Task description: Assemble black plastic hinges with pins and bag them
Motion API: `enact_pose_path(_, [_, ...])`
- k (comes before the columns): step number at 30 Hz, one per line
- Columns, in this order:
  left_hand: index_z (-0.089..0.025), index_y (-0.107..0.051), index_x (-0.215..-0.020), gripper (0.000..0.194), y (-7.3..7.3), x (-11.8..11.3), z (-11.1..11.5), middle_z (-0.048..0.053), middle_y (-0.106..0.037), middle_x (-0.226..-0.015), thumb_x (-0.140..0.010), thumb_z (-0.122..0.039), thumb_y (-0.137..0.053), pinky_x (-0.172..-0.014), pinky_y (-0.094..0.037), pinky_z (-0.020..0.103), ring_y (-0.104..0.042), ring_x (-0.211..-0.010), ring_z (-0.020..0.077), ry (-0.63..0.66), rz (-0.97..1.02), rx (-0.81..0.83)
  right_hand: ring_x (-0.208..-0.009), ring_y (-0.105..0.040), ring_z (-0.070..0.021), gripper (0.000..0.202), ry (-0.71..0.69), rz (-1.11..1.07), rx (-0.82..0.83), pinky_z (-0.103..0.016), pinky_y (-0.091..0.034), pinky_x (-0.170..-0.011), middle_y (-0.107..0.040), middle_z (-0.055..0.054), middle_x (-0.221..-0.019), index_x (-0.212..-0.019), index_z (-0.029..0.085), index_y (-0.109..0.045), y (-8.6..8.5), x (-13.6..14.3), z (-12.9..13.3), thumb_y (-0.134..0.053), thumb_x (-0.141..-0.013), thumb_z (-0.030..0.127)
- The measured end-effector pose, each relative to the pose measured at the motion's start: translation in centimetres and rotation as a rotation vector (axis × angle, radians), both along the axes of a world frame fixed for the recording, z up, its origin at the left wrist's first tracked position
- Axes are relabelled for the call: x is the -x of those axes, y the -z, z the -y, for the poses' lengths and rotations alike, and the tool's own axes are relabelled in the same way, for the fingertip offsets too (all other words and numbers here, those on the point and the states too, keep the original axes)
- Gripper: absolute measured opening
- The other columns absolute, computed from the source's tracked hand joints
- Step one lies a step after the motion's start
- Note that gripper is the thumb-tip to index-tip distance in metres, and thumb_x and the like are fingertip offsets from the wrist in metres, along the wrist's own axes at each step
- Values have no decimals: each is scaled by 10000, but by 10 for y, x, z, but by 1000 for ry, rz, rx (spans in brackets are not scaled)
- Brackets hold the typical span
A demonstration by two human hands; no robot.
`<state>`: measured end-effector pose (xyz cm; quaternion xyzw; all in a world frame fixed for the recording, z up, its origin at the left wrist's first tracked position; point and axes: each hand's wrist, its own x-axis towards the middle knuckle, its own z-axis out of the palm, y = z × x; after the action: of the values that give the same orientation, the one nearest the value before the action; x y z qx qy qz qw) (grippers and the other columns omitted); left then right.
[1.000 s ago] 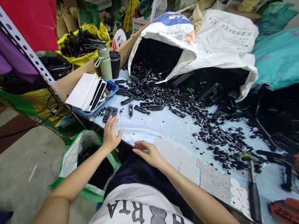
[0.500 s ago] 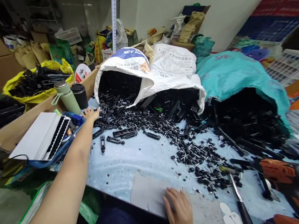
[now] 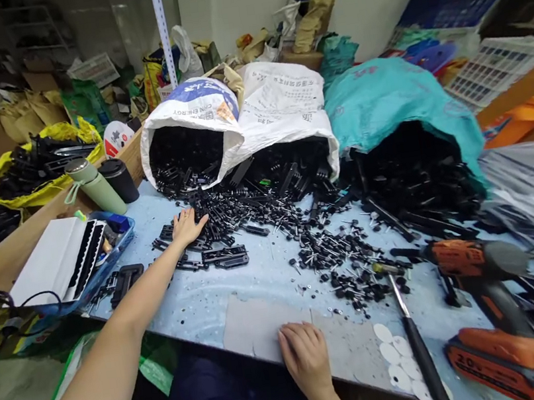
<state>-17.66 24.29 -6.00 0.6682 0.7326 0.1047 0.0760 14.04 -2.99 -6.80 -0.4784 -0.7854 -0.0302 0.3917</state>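
Observation:
My left hand [image 3: 191, 227] reaches out over the pile of small black parts [image 3: 216, 214] at the table's left back. Its fingers are spread, palm down on the parts, closed around nothing that I can see. Several black hinged bars [image 3: 225, 257] lie just in front of it. My right hand [image 3: 307, 358] rests on the grey mat [image 3: 250, 326] at the front edge, fingers loosely bent and thumb apart. Nothing shows in it, though its palm is hidden. To its right are white round discs [image 3: 398, 377] and a hammer [image 3: 423, 354] with a black handle.
Two white sacks [image 3: 281, 91] and a teal sack [image 3: 392, 94] lie open at the back, spilling black parts. An orange cordless drill [image 3: 486, 321] lies at right. Left are a blue tray [image 3: 125, 238], a green bottle [image 3: 102, 191] and a black cup [image 3: 119, 180].
My left hand has moved from beside the cup towards me and onto the black parts. More black bars now lie bunched near it. My right hand stays at the front edge. The view has shifted.

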Motion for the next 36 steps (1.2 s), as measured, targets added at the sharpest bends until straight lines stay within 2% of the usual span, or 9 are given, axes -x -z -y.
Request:
enact_pose_path(5, [-65, -270, -1421, 815, 0, -7, 6, 132, -221, -1484, -861, -651, -185, -1132, -65, 429, -129, -1394, 249, 6, -6, 12, -772, -563, -175, 72, 66, 60, 29, -359, -394, -773, -631, -36, -804, -848, 190, -564, 0, 2, 2, -505, -858, 149])
enact_pose_path(15, [-68, -278, -1418, 804, -5, -17, 31, 134, -204, -1489, -863, -635, -149, -1124, -82, 452, -143, -1389, 264, -4, -55, 9, -722, -490, -163, 232, 168, 117, 37, -308, -337, -707, -569, -41, -689, -683, 161, -544, 4, 7, 2, -455, -894, 193])
enact_pose_path(23, [-71, -297, -1411, 790, -5, -18, 30, 128, -256, -1473, -859, -622, -171, -1116, -124, 456, -187, -1376, 261, -17, -58, -24, -710, -487, -159, 267, 283, 105, 55, -303, -326, -696, -556, -48, -667, -641, 153, -539, 13, 10, 0, -460, -888, 217])
enact_pose_path(26, [-66, -316, -1402, 790, -4, -18, 28, 136, -264, -1468, -856, -620, -178, -1106, -146, 466, -197, -1371, 269, -13, -56, -29, -722, -515, -162, 255, 284, 17, 105, -298, -353, -690, -573, -50, -669, -665, 154, -561, 12, 11, 2, -466, -889, 233])
enact_pose_path(29, [-66, -325, -1397, 793, -3, -18, 27, 135, -280, -1463, -851, -623, -184, -1098, -161, 478, -206, -1367, 272, -6, -58, -36, -782, -561, -149, 180, 101, -107, 126, -274, -414, -714, -634, -52, -788, -836, 154, -608, -15, -6, -11, -476, -892, 264])
enact_pose_path(31, [-66, -322, -1398, 789, -2, -18, 27, 132, -283, -1462, -850, -617, -188, -1097, -166, 475, -211, -1366, 268, -4, -61, -41, -852, -577, -146, 195, -38, -82, 121, -273, -442, -771, -651, -64, -902, -953, 156, -611, -52, -33, -38, -487, -887, 292])
enact_pose_path(32, [-68, -323, -1398, 785, -2, -18, 27, 132, -285, -1461, -850, -613, -190, -1097, -168, 471, -214, -1366, 266, -5, -63, -43, -872, -576, -148, 197, -50, -37, 128, -285, -443, -799, -653, -60, -914, -956, 169, -616, -76, -52, -59, -481, -888, 296])
enact_pose_path(34, [-71, -334, -1393, 778, 0, -18, 27, 131, -289, -1459, -847, -607, -195, -1097, -169, 464, -216, -1366, 265, -8, -73, -47, -904, -572, -154, 208, 1, 59, 174, -293, -435, -837, -649, -64, -946, -967, 174, -623, -125, -97, -112, -482, -883, 302])
enact_pose_path(36, [-71, -344, -1388, 776, 2, -18, 27, 129, -293, -1458, -840, -601, -203, -1099, -168, 456, -215, -1367, 263, -13, -84, -52, -967, -554, -169, 230, 201, 186, 232, -297, -408, -880, -630, -78, -1017, -1007, 165, -620, -172, -147, -174, -505, -866, 305])
